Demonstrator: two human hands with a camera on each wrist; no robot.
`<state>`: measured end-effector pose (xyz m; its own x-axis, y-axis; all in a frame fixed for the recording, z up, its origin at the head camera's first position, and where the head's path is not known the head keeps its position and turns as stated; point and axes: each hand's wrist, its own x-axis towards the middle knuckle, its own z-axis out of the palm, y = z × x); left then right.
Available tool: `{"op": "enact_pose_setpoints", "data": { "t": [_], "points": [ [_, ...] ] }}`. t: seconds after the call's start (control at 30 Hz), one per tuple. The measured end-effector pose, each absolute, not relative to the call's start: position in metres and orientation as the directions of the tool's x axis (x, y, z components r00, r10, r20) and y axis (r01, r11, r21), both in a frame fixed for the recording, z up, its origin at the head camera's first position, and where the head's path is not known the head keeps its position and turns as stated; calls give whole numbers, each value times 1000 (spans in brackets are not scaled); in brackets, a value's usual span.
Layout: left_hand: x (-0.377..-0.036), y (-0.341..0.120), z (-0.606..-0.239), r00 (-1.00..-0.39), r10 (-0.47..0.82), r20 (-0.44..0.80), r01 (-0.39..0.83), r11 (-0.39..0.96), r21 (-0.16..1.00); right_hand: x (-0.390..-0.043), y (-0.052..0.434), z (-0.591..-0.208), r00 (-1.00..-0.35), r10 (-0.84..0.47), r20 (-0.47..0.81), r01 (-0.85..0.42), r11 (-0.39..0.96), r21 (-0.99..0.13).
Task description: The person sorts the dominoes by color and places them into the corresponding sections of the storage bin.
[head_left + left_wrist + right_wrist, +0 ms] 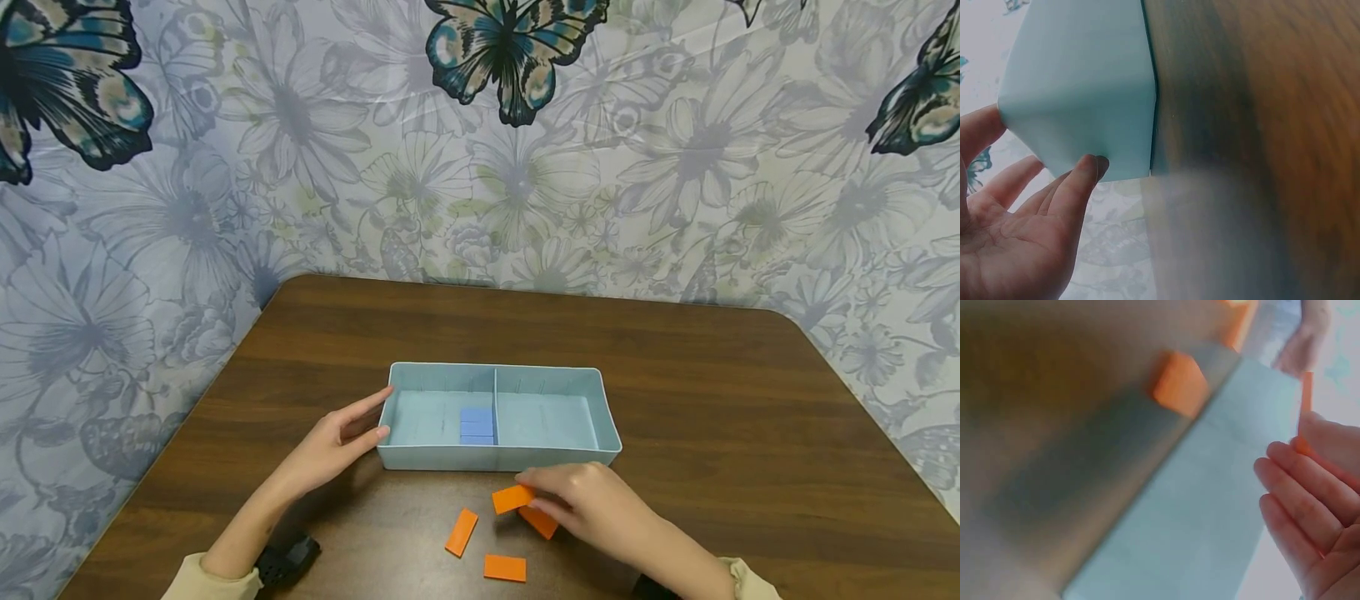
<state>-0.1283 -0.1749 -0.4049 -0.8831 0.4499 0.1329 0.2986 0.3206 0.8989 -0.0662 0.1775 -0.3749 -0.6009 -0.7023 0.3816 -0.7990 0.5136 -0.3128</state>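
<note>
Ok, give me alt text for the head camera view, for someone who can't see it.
A person's right hand pinches an orange tile just in front of a pale blue two-compartment tray on a brown wooden table, while the left hand touches the tray's left end. Blue tiles lie in the left compartment; three more orange tiles lie on the table nearby.

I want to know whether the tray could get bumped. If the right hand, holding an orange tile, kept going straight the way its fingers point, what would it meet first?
Probably the near wall of the light blue plastic divided tray. The right hand pinches the orange rectangular tile just in front of that wall; the exact gap is unclear.
</note>
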Motion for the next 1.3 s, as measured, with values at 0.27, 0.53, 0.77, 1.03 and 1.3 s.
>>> {"op": "enact_pose_setpoints", "data": {
  "t": [0.27, 0.53, 0.77, 1.03, 1.3],
  "points": [
    [-128, -175, -405, -883, 451, 131, 294, 313, 903, -91, 191, -348, -718, -565, 406, -696, 572, -434],
    [-128, -176, -406, -881, 453, 136, 298, 308, 904, -123, 190, -355, -807, -509, 301, -591, 684, -428],
    [-129, -175, -407, -880, 453, 140, 299, 299, 906, -138, 184, -367, -818, -540, 198, -571, 726, -382],
    [-129, -175, -407, -880, 454, 141, 298, 296, 908, -149, 175, -373, -809, -584, 62, -562, 738, -373],
    [-129, -175, -407, -880, 456, 133, 286, 285, 915, -155, 169, -375, -786, -618, -4, -572, 730, -375]
  ]
}}
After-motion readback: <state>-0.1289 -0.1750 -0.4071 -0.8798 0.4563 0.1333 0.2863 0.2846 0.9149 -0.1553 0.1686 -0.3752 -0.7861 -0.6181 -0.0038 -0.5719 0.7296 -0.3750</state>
